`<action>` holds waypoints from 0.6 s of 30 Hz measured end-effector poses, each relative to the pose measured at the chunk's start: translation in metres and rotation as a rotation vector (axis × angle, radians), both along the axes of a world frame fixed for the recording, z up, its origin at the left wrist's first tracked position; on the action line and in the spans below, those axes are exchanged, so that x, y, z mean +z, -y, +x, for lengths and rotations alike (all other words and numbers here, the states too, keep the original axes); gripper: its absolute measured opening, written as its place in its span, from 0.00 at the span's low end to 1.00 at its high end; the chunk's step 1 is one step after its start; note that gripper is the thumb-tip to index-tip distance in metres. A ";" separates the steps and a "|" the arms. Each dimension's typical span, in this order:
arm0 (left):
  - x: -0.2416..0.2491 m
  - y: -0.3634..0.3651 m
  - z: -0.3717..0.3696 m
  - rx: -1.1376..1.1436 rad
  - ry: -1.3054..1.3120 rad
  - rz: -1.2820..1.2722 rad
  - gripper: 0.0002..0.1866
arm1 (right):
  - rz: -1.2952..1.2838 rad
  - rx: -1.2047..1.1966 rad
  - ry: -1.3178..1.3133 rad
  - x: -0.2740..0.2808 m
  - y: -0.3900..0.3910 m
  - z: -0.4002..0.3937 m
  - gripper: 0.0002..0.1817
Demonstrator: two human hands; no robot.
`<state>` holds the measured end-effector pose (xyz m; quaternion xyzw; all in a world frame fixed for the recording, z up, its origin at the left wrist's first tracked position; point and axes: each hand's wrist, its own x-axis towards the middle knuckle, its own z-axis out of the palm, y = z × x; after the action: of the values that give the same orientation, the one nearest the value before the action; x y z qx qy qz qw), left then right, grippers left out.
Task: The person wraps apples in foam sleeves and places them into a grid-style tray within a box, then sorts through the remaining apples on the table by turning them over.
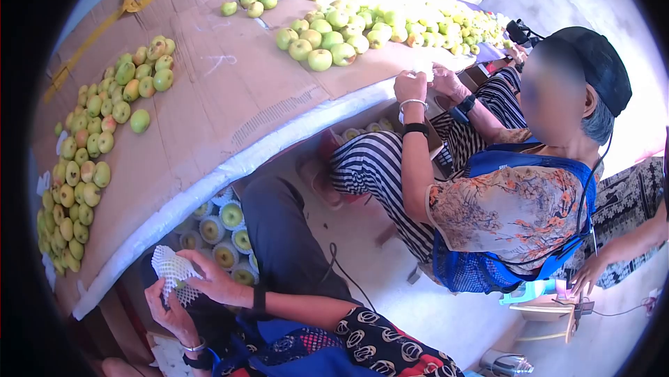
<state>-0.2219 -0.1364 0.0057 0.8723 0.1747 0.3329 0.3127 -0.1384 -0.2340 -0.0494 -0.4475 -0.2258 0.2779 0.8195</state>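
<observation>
Low at the left, my left hand (pixel 171 314) and my right hand (pixel 212 281) hold a white foam net (pixel 167 262) between them. Some pale green shows through the mesh, probably an apple inside. Fingers of both hands are bent against the net. Just behind my hands, a box holds several green apples in white foam nets (pixel 226 256). Loose green apples (pixel 87 171) lie in a long pile on the cardboard-covered table (pixel 202 119), with one apple (pixel 140 121) a little apart from them.
A co-worker (pixel 509 203) in a dark cap sits at the right, both hands raised at the table edge around something white. More apples (pixel 334 35) cover the table's far side. Another person's hand (pixel 591 272) is at far right. A cable lies on the floor.
</observation>
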 end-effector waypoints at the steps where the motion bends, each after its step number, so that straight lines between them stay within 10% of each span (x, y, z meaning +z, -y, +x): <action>1: -0.001 -0.001 0.000 -0.013 0.025 -0.018 0.13 | -0.001 0.067 -0.034 0.001 0.002 0.001 0.28; 18: -0.012 0.025 -0.007 -0.097 0.061 -0.224 0.09 | 0.124 0.047 -0.176 0.008 0.005 -0.007 0.26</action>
<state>-0.2289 -0.1616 -0.0060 0.8289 0.1587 0.3221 0.4290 -0.1456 -0.2393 -0.0416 -0.3645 -0.1803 0.3208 0.8554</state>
